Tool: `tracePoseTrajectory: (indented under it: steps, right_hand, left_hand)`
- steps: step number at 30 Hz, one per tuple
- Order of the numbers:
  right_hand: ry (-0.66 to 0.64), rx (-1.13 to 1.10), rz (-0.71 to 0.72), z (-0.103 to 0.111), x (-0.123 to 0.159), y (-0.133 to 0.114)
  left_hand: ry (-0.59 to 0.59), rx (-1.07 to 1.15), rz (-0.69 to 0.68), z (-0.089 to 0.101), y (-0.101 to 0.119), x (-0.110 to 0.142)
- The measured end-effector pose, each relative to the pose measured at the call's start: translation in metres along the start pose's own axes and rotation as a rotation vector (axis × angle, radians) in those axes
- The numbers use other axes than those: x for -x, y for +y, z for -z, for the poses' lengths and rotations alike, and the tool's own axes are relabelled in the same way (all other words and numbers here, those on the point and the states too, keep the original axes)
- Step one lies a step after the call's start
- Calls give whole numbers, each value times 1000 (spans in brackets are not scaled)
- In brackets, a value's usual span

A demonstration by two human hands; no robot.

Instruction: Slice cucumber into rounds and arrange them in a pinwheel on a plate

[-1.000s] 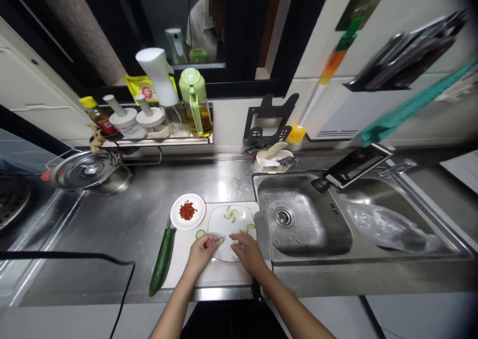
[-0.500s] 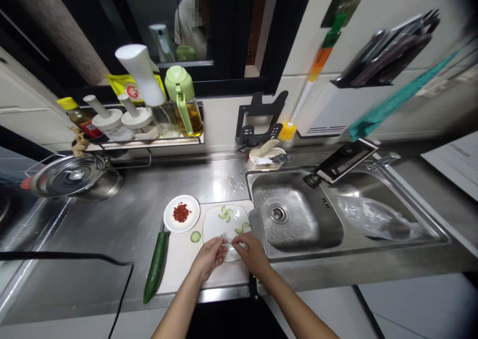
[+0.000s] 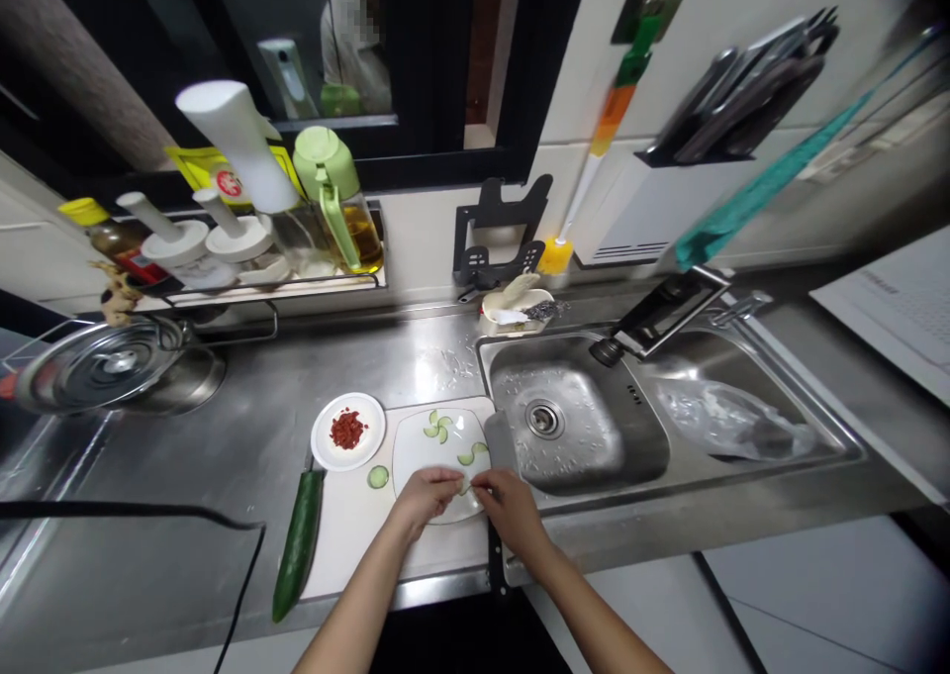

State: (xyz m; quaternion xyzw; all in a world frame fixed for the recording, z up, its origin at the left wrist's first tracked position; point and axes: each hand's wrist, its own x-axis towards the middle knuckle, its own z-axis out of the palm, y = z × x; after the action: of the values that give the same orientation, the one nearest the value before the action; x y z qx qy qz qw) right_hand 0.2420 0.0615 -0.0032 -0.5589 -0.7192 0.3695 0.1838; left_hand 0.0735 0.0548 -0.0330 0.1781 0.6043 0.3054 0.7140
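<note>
Over the front of a white square plate point(image 3: 410, 456), my left hand point(image 3: 428, 499) and my right hand point(image 3: 512, 508) meet with fingers pinched. Between their fingertips is a small pale-green cucumber slice point(image 3: 465, 487), partly hidden. Thin cucumber pieces point(image 3: 437, 427) form a pinwheel at the plate's back, and more curved pieces point(image 3: 473, 453) lie near its right edge. A round cucumber slice point(image 3: 378, 477) rests on the white cutting board point(image 3: 348, 545), left of the plate. A whole cucumber point(image 3: 298, 545) lies along the board's left edge.
Behind the board's left corner, a small white dish point(image 3: 320, 441) holds chopped red bits point(image 3: 346, 429). A knife with a black handle point(image 3: 497, 560) lies along the board's right side, beside the sink point(image 3: 579, 476). A lidded pot point(image 3: 185, 372) and a condiment shelf point(image 3: 327, 286) stand back left.
The camera view has shifted slightly, so the counter things appear further left. My hands have moved a little right over the plate, fingertips closer together around the cucumber slice.
</note>
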Motion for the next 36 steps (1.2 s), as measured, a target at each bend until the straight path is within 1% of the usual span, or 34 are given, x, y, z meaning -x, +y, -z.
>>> tracePoseTrajectory:
  steps: [2,5,8,11,14,18,24,36]
  right_hand:
    - [16,-9,-65,-3,-4,6]
    - [63,1,-141,-8,-11,12]
    - [116,39,-182,-11,-18,13]
    - [130,100,-213,-11,-23,10]
    - [112,184,-262,-10,-27,6]
    - [78,294,-312,-10,-30,1]
    - [37,366,-325,-12,-32,-3]
    - [4,437,-305,-16,-35,-3]
  left_hand:
    - [33,-104,-67,-3,4,-6]
    - [117,-266,-207,-7,11,-15]
    - [200,-456,-322,-10,18,-23]
    - [235,-603,-413,-14,24,-28]
    - [260,-704,-476,-18,30,-31]
    - [277,-809,-498,-23,35,-34]
    - [299,-937,-475,-26,35,-39]
    - [308,-1009,-430,-31,38,-41]
